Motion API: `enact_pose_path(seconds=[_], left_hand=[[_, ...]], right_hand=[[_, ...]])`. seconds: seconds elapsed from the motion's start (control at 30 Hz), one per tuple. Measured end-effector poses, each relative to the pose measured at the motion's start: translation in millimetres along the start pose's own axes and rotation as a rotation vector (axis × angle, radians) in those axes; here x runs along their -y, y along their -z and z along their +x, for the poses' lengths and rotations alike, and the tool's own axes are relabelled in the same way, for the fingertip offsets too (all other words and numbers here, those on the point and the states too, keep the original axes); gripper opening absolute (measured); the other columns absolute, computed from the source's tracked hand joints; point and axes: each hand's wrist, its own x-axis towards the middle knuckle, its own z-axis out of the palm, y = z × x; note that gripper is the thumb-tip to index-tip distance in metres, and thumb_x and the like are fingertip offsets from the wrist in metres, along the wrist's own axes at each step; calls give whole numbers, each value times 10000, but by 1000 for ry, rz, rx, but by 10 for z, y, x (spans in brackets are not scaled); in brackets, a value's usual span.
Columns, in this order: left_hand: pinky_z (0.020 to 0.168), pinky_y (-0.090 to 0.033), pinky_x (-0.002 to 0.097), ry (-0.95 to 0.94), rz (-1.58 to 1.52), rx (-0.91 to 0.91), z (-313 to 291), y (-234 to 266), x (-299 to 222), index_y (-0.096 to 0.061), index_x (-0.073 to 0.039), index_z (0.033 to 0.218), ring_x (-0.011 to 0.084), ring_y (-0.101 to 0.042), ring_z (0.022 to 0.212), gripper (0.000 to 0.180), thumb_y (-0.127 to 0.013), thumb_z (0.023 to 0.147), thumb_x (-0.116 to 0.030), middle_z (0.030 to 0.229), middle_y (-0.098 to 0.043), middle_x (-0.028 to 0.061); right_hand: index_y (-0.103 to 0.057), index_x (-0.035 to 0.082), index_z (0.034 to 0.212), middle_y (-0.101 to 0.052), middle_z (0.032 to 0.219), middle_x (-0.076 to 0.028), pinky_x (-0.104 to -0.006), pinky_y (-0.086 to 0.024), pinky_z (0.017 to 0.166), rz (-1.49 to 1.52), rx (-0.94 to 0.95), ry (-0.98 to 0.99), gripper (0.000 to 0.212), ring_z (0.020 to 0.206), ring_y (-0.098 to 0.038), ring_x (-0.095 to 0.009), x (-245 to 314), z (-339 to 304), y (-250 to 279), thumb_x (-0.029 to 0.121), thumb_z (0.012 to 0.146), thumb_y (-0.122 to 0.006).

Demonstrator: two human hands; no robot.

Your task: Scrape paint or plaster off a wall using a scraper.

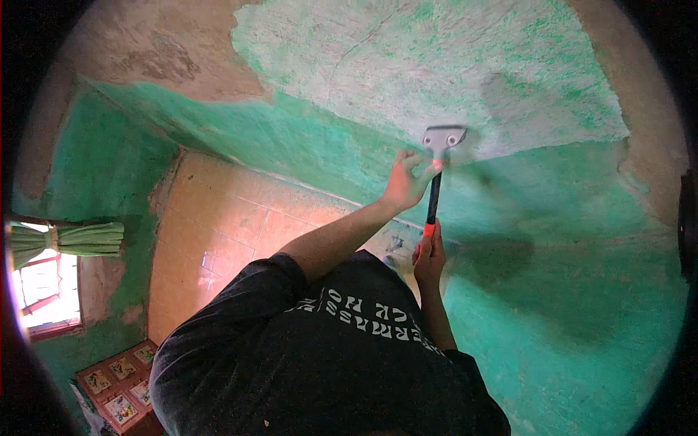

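Your left hand (406, 182) wraps the upper shaft of the scraper (439, 156) just below its metal head, fingers closed around it. Your right hand (429, 256) is shut on the orange butt of the handle, lower down. Its blade lies flat against the green wall (305, 138), at the edge of the pale scraped patch (451, 65). Tilt it too steeply and it may gouge the plaster; if the blade skids, your left knuckles could scrape the wall.
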Motion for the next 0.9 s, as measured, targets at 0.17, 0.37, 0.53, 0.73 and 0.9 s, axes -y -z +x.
enact_pose_path(seconds=[0.17, 0.37, 0.53, 0.73, 0.9], left_hand=[[889, -464, 387, 18, 53, -11, -17, -7, 73, -727, -60, 1029, 308, -555, 1007, 327, -764, 853, -333, 1037, -567, 163], [871, -456, 389, -34, 55, -39, -69, -3, 73, -716, -66, 1011, 308, -546, 1000, 300, -773, 840, -306, 1011, -557, 158], [870, -456, 397, -93, 91, -39, -6, 31, -50, -712, -63, 1002, 311, -548, 995, 278, -774, 839, -279, 1013, -560, 164], [859, -461, 403, -84, 109, -56, -100, 12, 68, -708, -54, 1001, 316, -554, 977, 279, -771, 841, -274, 1003, -568, 165], [854, -463, 402, -86, 95, -57, -96, -11, 73, -706, -51, 1009, 320, -553, 973, 292, -774, 838, -278, 990, -571, 162]], right_hand=[[-359, 58, 1514, -465, 726, 28, -230, -378, 489, -24, 19, -14, 503, 556, -415, -56, -60, -19, 11, 213, 1043, -439], [-338, 63, 1524, -457, 696, 25, -248, -394, 491, 56, 45, -78, 509, 550, -431, -66, -34, 10, -63, 192, 1041, -432], [-285, 106, 1552, -424, 676, 30, -213, -346, 451, 90, 33, 33, 541, 518, -388, -38, -131, 67, -114, 225, 1046, -436], [-310, 48, 1534, -472, 695, 7, -264, -408, 512, -29, 52, 44, 553, 567, -455, -80, -114, 5, -59, 237, 1030, -439], [-300, 39, 1536, -459, 691, 18, -255, -398, 508, 8, 59, 7, 559, 561, -443, -78, -157, 14, -40, 245, 1035, -440]])
